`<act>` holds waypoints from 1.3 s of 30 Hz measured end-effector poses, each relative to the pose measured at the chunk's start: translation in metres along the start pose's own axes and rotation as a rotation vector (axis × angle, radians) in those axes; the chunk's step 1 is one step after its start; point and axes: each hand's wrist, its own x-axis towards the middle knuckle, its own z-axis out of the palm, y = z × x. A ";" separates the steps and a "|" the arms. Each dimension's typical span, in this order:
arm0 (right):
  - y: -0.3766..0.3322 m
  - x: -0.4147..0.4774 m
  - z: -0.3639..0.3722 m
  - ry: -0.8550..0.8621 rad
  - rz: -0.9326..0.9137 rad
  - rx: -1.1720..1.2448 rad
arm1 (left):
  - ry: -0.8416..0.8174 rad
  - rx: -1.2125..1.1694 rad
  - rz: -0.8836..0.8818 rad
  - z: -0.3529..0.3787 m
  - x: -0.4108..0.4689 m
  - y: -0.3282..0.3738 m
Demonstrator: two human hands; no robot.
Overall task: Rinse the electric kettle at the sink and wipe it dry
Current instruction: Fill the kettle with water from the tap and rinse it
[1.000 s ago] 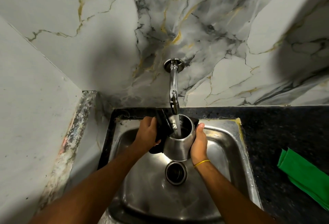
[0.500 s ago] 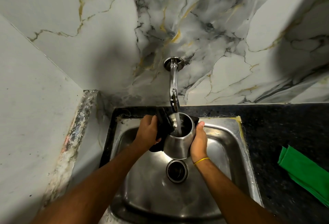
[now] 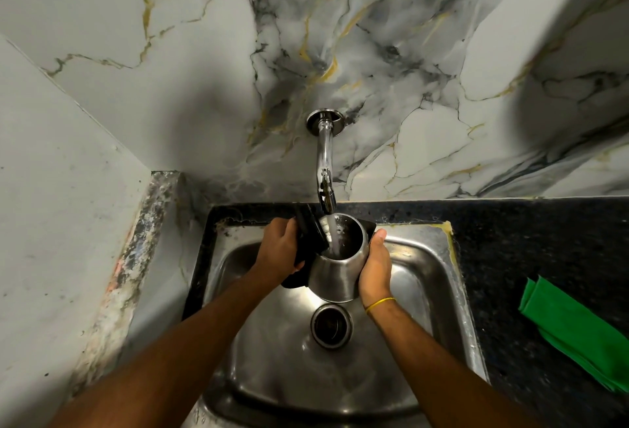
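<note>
While both hands' fingers clasp the kettle [image 3: 335, 274] under the tap [image 3: 323, 169], a green cloth [image 3: 575, 329] lies aside.

Single head-worn wide-angle view, looking forward and down, close over the sink [image 3: 439, 278] (no second view)

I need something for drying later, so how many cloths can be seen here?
1. A folded green cloth lies on the dark counter, right of the sink; part of it runs beyond the frame edge.
</note>
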 end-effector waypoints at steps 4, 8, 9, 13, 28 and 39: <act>0.002 0.001 0.000 -0.004 0.004 -0.011 | 0.021 -0.010 -0.005 0.002 -0.001 0.001; 0.004 0.000 0.001 0.000 0.009 -0.020 | 0.017 -0.005 -0.002 -0.001 -0.002 0.000; 0.004 0.000 0.001 -0.002 0.011 -0.019 | 0.017 -0.004 0.000 -0.001 -0.002 0.000; 0.004 -0.001 0.001 0.000 0.002 -0.020 | 0.033 -0.010 -0.004 -0.002 -0.001 -0.003; 0.000 -0.006 0.000 -0.017 -0.005 0.012 | -0.017 -0.034 0.029 -0.002 -0.002 -0.009; 0.005 -0.006 -0.002 -0.012 0.022 0.033 | -0.016 0.002 0.007 0.000 -0.002 -0.013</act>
